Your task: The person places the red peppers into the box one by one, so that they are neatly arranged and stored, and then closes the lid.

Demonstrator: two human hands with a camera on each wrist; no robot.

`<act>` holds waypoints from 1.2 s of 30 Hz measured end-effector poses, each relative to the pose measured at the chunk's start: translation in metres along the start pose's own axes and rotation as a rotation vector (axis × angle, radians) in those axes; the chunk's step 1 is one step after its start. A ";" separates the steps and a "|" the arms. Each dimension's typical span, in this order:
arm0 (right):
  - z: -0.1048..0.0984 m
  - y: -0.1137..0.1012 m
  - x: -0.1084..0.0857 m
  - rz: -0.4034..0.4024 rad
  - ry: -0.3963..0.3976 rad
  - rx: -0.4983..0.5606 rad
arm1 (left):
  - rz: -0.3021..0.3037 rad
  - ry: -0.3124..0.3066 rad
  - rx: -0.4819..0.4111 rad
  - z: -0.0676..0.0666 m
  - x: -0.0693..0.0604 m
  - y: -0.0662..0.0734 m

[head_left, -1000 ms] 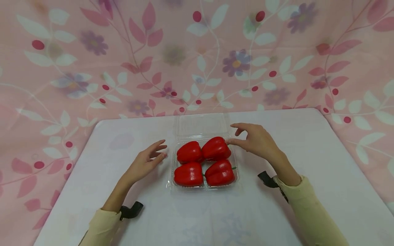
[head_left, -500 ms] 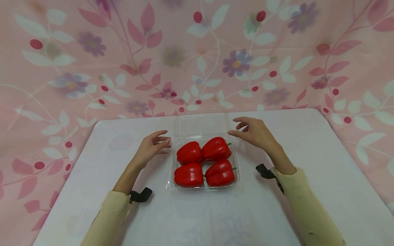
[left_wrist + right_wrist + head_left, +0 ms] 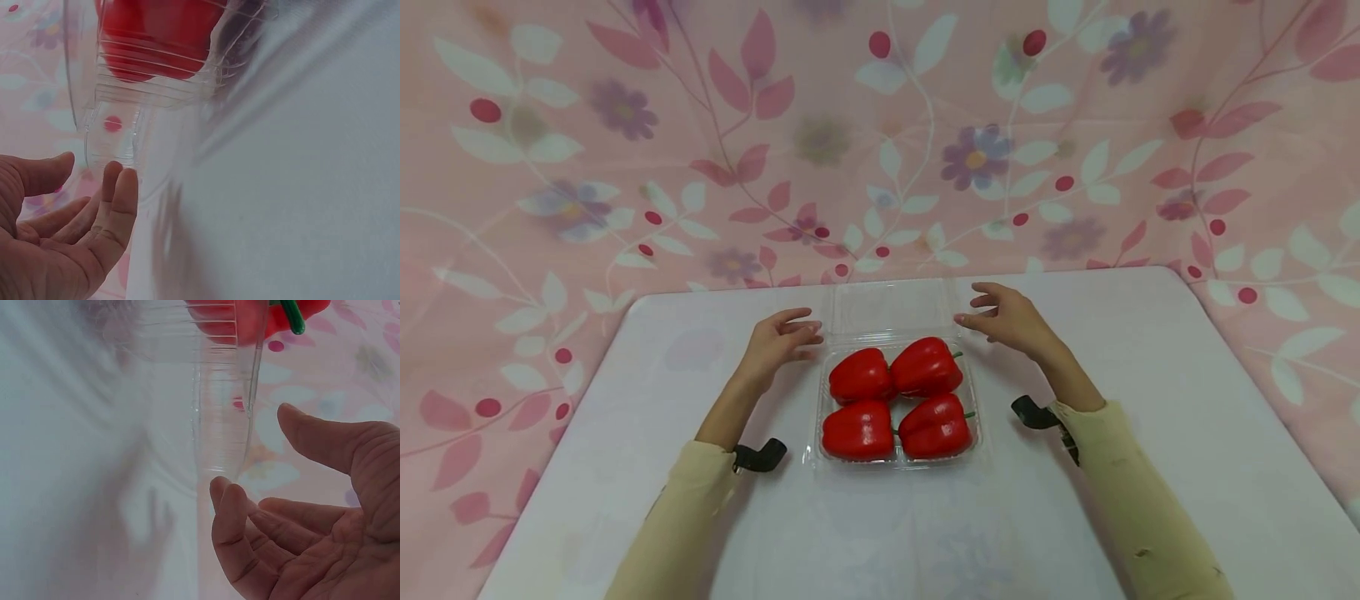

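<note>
Several red bell peppers (image 3: 859, 431) lie in two rows inside a clear plastic clamshell box (image 3: 816, 417). Its hinged lid (image 3: 895, 308) is folded back, flat or nearly so, on the far side. My left hand (image 3: 775, 343) is beside the lid's left edge, fingers loosely bent and holding nothing. On the other side, my right hand (image 3: 1015, 321) has its thumb and fingers spread apart at the lid's right edge. In the right wrist view, fingertips (image 3: 220, 487) come close to the clear lid (image 3: 219, 437); I cannot tell whether they touch it.
A white cloth covers the table (image 3: 910, 533), with its far edge just behind the lid. Behind it hangs a pink floral cloth (image 3: 850, 125). A black wrist-camera mount sits on each wrist, such as the left mount (image 3: 762, 456).
My left hand has moved forward and slightly right, up to the lid's side. My right hand has moved back from a pepper's stem toward the lid's right edge. Box and peppers stay put.
</note>
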State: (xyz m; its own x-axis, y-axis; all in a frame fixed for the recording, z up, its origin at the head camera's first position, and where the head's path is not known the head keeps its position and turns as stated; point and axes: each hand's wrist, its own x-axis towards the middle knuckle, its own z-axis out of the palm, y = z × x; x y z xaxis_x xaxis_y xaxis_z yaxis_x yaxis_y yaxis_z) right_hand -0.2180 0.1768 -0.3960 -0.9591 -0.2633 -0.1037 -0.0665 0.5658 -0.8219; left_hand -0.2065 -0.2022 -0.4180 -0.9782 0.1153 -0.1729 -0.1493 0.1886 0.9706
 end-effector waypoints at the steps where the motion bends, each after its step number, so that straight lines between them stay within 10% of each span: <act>1: 0.001 0.001 0.001 0.003 -0.010 0.022 | 0.005 0.004 -0.003 0.001 0.001 0.000; 19: 0.010 0.012 0.005 0.075 -0.054 0.268 | 0.008 0.058 -0.114 0.013 0.007 -0.003; 36: 0.006 0.012 0.003 -0.061 0.095 0.298 | 0.276 0.064 -0.112 0.009 0.008 -0.007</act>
State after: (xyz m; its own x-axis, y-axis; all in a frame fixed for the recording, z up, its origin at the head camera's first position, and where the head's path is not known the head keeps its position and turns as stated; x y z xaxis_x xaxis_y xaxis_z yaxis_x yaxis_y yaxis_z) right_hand -0.2202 0.1781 -0.4101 -0.9782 -0.2077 -0.0077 -0.0548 0.2937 -0.9543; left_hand -0.2121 -0.1935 -0.4277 -0.9906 0.0848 0.1076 0.1120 0.0492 0.9925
